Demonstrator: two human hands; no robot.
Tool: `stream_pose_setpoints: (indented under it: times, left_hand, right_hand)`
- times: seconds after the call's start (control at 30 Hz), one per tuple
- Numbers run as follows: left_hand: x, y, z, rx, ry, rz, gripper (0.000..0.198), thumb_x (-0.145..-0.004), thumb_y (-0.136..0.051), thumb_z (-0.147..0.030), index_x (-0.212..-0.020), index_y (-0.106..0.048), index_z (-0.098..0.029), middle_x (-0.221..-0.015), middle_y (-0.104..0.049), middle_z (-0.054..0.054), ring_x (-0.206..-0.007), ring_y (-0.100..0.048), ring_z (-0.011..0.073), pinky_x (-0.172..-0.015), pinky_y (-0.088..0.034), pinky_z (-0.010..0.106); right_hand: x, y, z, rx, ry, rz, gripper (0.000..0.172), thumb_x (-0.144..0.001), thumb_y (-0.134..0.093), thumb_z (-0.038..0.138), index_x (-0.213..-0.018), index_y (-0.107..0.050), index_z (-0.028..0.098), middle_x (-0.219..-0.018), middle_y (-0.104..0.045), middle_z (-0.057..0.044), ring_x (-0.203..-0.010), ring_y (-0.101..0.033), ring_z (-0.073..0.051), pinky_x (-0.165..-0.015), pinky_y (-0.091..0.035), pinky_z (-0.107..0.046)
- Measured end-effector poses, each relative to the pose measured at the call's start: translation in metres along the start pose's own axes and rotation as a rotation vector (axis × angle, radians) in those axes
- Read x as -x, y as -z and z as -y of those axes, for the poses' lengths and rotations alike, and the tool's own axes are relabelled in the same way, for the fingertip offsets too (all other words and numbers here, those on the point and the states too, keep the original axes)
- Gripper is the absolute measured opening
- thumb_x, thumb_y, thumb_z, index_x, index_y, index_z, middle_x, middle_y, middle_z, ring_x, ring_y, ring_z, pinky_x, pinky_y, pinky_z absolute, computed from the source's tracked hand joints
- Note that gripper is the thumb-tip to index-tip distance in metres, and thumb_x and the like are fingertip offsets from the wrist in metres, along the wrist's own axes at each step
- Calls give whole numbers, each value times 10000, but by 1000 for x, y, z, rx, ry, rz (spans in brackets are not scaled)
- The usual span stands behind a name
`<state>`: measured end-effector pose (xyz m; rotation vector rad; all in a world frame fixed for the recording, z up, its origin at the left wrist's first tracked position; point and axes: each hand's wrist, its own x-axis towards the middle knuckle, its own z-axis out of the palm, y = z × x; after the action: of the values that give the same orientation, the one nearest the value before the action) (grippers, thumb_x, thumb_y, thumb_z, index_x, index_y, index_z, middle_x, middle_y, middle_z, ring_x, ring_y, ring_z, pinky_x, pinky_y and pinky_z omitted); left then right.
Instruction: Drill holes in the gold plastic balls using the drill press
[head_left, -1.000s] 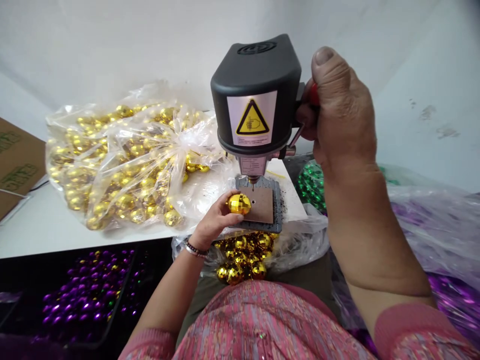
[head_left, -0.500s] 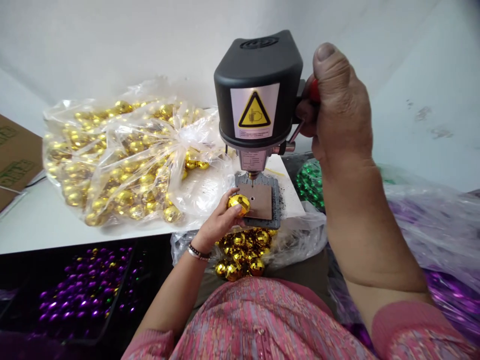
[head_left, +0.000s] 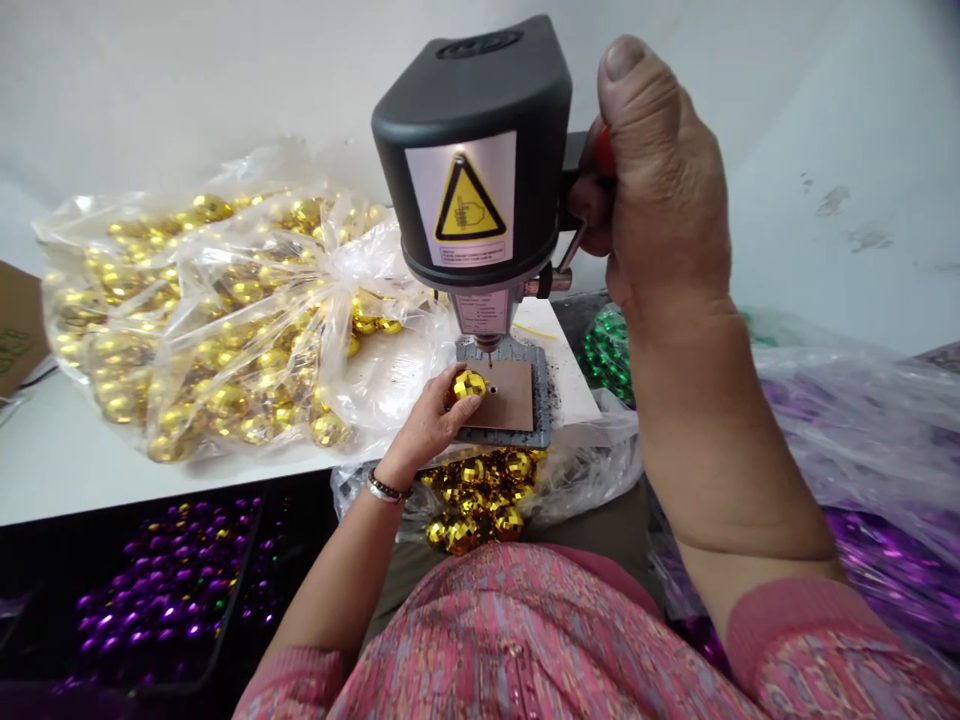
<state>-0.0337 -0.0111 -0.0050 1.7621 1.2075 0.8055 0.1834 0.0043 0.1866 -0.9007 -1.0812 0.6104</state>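
Between the thumb and fingers of my left hand [head_left: 429, 425] is a shiny gold faceted ball [head_left: 470, 385]. It is over the left part of a brown board [head_left: 514, 400] on the drill press base [head_left: 541, 405], beside the board's small hole. The thin drill bit [head_left: 490, 358] points down close behind the ball; whether they touch I cannot tell. My right hand [head_left: 664, 190] is closed around the red-knobbed handle [head_left: 604, 152] at the right of the black drill press [head_left: 472, 110]. Most of its fingers are hidden behind the palm.
A clear bag of gold balls [head_left: 210, 330] covers much of the white table [head_left: 45, 470]. More gold balls [head_left: 480, 500] lie in plastic at my lap. Purple balls [head_left: 172, 570] fill a black tray at lower left. Green balls [head_left: 609, 350] and purple bags [head_left: 885, 560] are at right.
My left hand has brought the gold ball from the board's front left edge farther in, nearer the bit. My right hand stays on the handle. The view has shifted slightly.
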Motion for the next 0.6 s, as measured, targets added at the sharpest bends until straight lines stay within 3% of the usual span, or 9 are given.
stream_pose_setpoints:
  times: [0.13,0.33,0.53,0.6]
  left_hand:
    - [-10,-2,-3,-188,-84,8,614,-806,-717,-324,-1386,-576,-182,-1350,-600,152,-1224,-588,269,-1074,-485,426]
    - [-20,-5,-11,-339,-101,18,526,-743,-770,-263,-1247,-646,-176,-1187,-669,119,-1090,-634,257,-1002,-528,414]
    - [-24,-4,-19,-420,-73,17,545,-697,-800,-234,-1218,-659,-152,-1186,-670,131,-1072,-650,270,-999,-539,413]
    - [-26,-5,-21,-422,-88,29,547,-690,-800,-209,-1216,-664,-150,-1195,-668,125,-1076,-655,265,-1006,-540,403]
  right_hand:
    - [3,0,0,1,44,-2,418,-910,-592,545,-724,-443,202,-620,-373,57,-521,-383,-45,-496,-343,-212]
    - [1,1,-3,20,97,6,508,-871,-565,661,-739,-418,193,-646,-362,52,-623,-409,-43,-606,-385,-176]
    - [0,4,-6,31,135,7,553,-861,-532,719,-767,-434,182,-687,-346,41,-721,-427,-42,-702,-409,-146]
    - [1,3,-3,53,44,51,536,-889,-478,714,-818,-452,184,-689,-317,51,-673,-395,-29,-667,-392,-135]
